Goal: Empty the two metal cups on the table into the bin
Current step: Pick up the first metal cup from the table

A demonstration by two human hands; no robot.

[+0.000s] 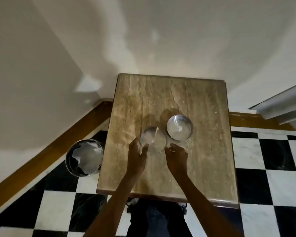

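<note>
Head view, looking straight down: the left hand [137, 157] has its grip spread open, fingertips against the left side of the near cup [153, 139], cupping the wall without closing round it. The right hand [176, 158] is open too, fingers loosely curled, its tips at the cup's lower right edge; whether they actually touch the metal I cannot tell. So the near cup sits between the two hands, upright on the bench [203, 151], not lifted.

The far cup [179, 127] stands just beside it, up and to the right, the two rims almost touching. It is upright as well, and something pale shows inside near the bottom; the blur keeps me from saying what. Neither hand is on it.

The bench is a small square top of tan, streaky stone with a dark edge, pushed up against a cream wall [143, 40]. Below it the floor [272, 185] is black and white checker tile, with a brown wooden skirting board [46, 151] running along the wall's foot. The bin [84, 158], a round shiny metal one, stands on the floor just off the bench's left edge, with crumpled white paper or a liner showing in it. It is to the left of the left hand, well apart from both cups.
</note>
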